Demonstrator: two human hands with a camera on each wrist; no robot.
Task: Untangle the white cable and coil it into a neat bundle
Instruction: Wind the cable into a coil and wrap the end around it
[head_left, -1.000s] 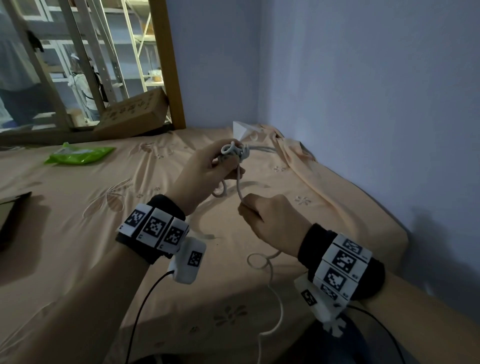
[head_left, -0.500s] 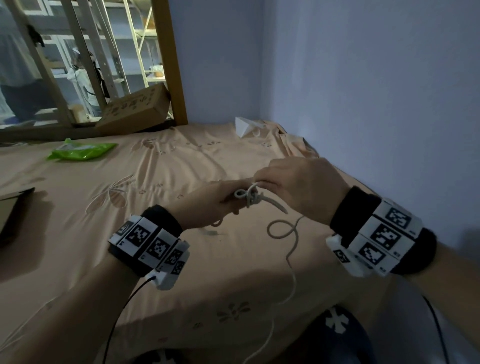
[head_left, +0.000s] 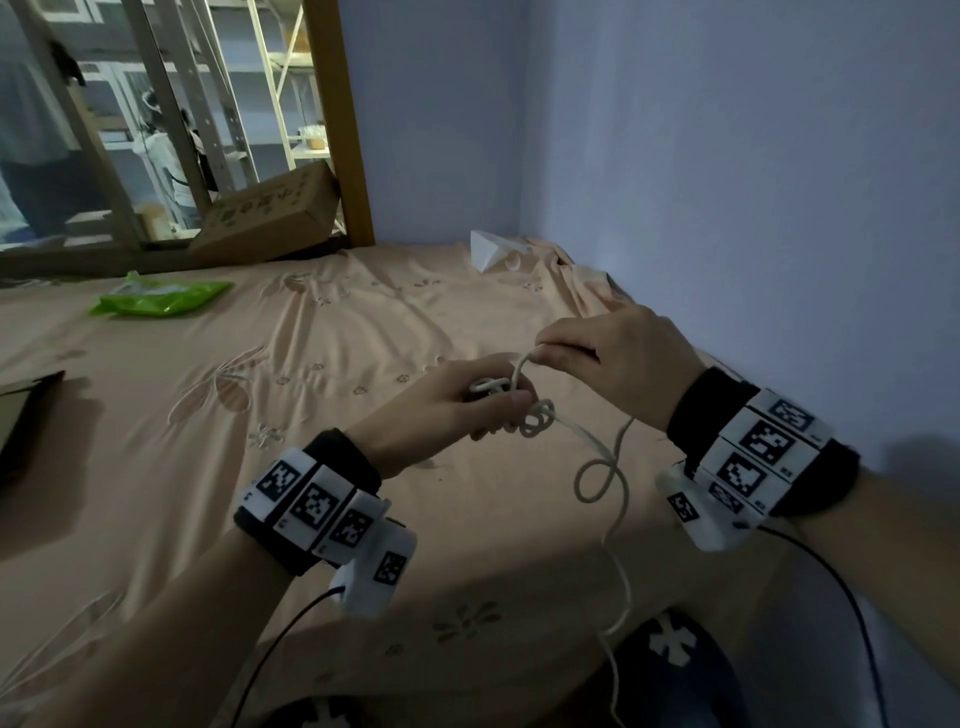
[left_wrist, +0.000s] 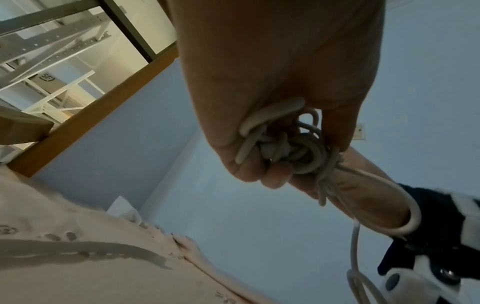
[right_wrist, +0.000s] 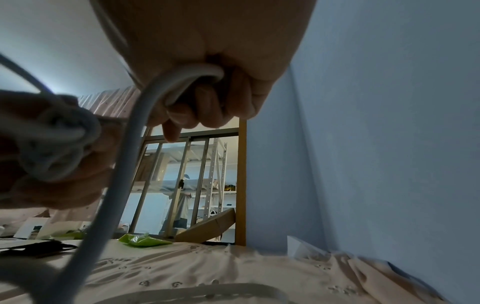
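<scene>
A knotted clump of the white cable (head_left: 537, 418) sits in my left hand (head_left: 457, 410), held above the peach bedsheet (head_left: 208, 415); in the left wrist view the tangle (left_wrist: 288, 148) lies inside curled fingers. My right hand (head_left: 602, 358) is just right of it and slightly higher, pinching a strand of the cable that rises from the clump. In the right wrist view that strand (right_wrist: 155, 98) bends through the curled fingers. The loose cable tail (head_left: 597, 475) forms a loop below the hands and hangs down past the bed's near edge.
A green packet (head_left: 161, 299) lies at the far left of the bed, a cardboard box (head_left: 265, 218) leans against the wooden frame (head_left: 337, 119), and white paper (head_left: 488, 249) sits in the far corner. A dark flat object (head_left: 21, 415) is at the left edge. The wall (head_left: 727, 208) is close on the right.
Both hands came nearer and lower with the knot. My right hand moved from below the left, up to its right side, and now lifts a strand out of the clump.
</scene>
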